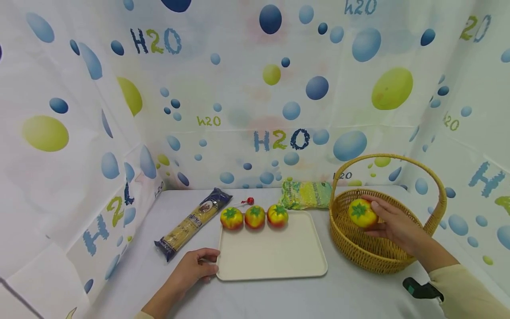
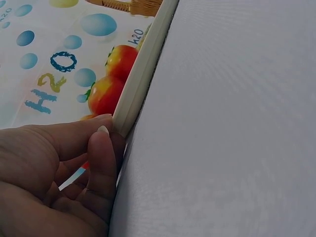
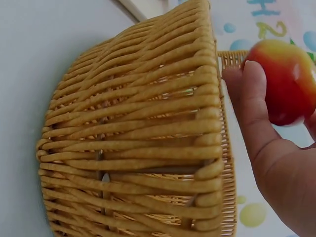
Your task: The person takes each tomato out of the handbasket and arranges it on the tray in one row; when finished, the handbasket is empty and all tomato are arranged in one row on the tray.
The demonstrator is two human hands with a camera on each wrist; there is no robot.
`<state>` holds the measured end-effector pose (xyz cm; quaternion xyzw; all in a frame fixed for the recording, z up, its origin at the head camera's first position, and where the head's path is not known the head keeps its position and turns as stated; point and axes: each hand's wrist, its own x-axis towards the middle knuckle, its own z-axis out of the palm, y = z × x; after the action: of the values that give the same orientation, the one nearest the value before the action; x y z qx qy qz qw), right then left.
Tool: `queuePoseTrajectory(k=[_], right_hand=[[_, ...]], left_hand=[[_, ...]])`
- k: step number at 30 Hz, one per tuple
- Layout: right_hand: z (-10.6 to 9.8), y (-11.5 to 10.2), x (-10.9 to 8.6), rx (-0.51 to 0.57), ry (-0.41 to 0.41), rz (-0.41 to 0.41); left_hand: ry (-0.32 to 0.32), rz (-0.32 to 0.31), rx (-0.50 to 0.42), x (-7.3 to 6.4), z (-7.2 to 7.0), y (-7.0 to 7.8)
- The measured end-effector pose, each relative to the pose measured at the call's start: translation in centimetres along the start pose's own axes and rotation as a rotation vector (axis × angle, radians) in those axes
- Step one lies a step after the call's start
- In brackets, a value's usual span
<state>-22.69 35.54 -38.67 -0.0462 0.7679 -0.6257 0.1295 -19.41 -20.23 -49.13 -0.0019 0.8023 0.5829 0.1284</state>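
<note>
My right hand (image 1: 392,221) grips a yellow-and-red tomato (image 1: 363,213) with a green leafy top, above the opening of the wicker basket (image 1: 358,252). In the right wrist view the thumb and fingers curl round the tomato (image 3: 284,81), just past the basket rim (image 3: 210,94). My left hand (image 1: 195,268) holds the left edge of the cream tray (image 1: 275,257), thumb and forefinger at its rim (image 2: 138,84) in the left wrist view. Three similar tomatoes (image 1: 255,217) sit in a row along the tray's far edge.
A pack of spaghetti (image 1: 193,223) lies left of the tray. Behind the tray are a red lollipop (image 1: 250,201) and a green-yellow packet (image 1: 307,195). The basket's tall arched handle (image 1: 398,157) rises around the right hand. A black object (image 1: 422,289) shows by the right sleeve.
</note>
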Motion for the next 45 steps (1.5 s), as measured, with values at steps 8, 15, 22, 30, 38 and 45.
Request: queuePoseTrajectory(k=[8, 15, 22, 30, 38, 45], right_hand=[[0.5, 0.2, -0.1, 0.052, -0.011, -0.028], [1.8, -0.5, 0.2, -0.006, 0.006, -0.02], [3.1, -1.6, 0.6, -0.096, 0.028, -0.033], [4.5, -2.5, 1.8, -0.112, -0.006, -0.085], [6.5, -3.6, 3.6, -0.07, -0.013, -0.095], [7.9, -4.8, 5.2, -0.045, 0.004, -0.072]], left_hand=[[-0.024, 0.024, 0.003, 0.1, 0.1, 0.2], [-0.021, 0.018, -0.009, -0.1, -0.1, 0.2], [-0.022, 0.021, -0.006, -0.1, -0.1, 0.3], [-0.018, 0.018, -0.009, -0.1, 0.0, 0.2], [-0.01, 0.01, -0.018, -0.4, 0.0, 0.2], [0.007, 0.006, -0.006, -0.4, 0.1, 0.5]])
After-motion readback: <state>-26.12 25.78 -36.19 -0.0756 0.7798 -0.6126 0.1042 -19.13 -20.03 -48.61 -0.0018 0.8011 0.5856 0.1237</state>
